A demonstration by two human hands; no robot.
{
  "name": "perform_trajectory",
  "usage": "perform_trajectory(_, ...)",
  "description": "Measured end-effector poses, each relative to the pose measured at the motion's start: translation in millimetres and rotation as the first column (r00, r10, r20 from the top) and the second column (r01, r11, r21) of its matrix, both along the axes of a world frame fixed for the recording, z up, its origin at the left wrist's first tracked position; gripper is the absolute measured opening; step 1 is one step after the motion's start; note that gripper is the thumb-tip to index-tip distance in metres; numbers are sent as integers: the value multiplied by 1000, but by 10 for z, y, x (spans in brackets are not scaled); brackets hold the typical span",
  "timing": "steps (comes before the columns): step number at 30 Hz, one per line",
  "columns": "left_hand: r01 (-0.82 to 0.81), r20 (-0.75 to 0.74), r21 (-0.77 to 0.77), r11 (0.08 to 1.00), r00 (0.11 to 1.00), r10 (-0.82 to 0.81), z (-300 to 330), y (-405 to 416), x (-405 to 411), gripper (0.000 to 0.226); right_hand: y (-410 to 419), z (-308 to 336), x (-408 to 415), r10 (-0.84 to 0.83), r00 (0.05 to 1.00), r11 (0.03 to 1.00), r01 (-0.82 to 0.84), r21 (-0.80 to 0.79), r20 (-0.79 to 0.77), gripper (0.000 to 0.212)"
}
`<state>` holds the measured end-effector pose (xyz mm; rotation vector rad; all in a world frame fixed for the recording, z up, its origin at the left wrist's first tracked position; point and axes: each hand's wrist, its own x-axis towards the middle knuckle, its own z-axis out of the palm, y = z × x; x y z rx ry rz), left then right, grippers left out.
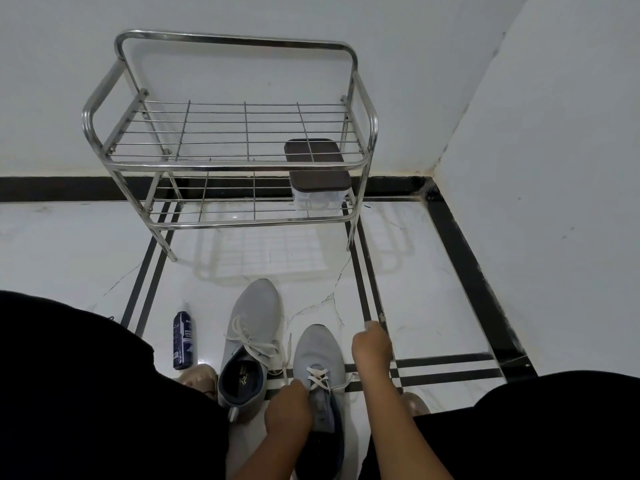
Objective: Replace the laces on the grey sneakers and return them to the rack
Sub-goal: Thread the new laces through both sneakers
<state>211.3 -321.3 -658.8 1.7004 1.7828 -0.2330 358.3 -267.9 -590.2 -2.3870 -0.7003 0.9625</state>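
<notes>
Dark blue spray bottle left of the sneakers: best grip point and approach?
Wrap the fingers round the dark blue spray bottle mid-body, coming from above and its left. It stands upright on the floor, and the grey sneaker crowds its right side.

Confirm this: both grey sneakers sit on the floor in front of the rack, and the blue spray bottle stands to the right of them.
One thing is wrong. The head view shows the spray bottle standing left of the sneakers, not right. Both sneakers do sit on the floor in front of the rack.
</notes>
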Motion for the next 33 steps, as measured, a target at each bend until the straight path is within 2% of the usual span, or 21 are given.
perform_trajectory(4, -91, 123, -140, 986, 986, 109, -32, 91, -107, 20, -150, -168, -111, 180, 981, 982, -183, -46, -68, 38)
perform_trajectory(7, -205, 262, -265, 942, 925, 275, -105, 148, -161, 13, -303, -295, -267, 324, 938, 926, -341, -160, -121, 18)
perform_trajectory(10, -242, 333, -316, 917, 877, 346, -184, 152, -185, 16, -374, -304, -383, 486, 871, 845, -488, -218, -69, 24)
perform_trajectory(11, -251, 342, -326, 911, 868, 361, -197, 151, -183, 20, -380, -313, -411, 535, 843, 814, -529, -240, -43, 20)
perform_trajectory(12, -264, 351, -340, 903, 855, 382, -211, 150, -186, 25, -394, -324, -442, 579, 815, 784, -562, -264, -16, 15)
perform_trajectory(14, -274, 360, -367, 889, 839, 407, -267, 158, -176, 30, -427, -344, -466, 637, 767, 751, -594, -288, 78, 22)
perform_trajectory(17, -278, 367, -379, 883, 831, 419, -398, 170, -168, 22, -464, -370, -465, 677, 713, 729, -615, -301, 182, 27)
perform_trajectory(20, -291, 365, -391, 873, 822, 437, -495, 170, -169, 28, -472, -373, -469, 711, 670, 698, -635, -332, 212, 28)
perform_trajectory(24, -322, 356, -357, 877, 821, 447, -287, 168, -167, 36, -483, -376, -465, 721, 652, 689, -640, -341, 232, 27)
perform_trajectory(27, -297, 341, -315, 902, 851, 399, -290, 168, -162, 38, -488, -370, -473, 724, 660, 682, -645, -344, 200, 25)
perform_trajectory(31, -272, 330, -293, 917, 871, 364, -154, 173, -143, 17, -496, -378, -497, 690, 704, 711, -616, -340, 166, 24)
perform_trajectory(33, -288, 312, -257, 923, 879, 361, -82, 187, -140, 23, -511, -373, -504, 668, 722, 734, -603, -312, 177, 20)
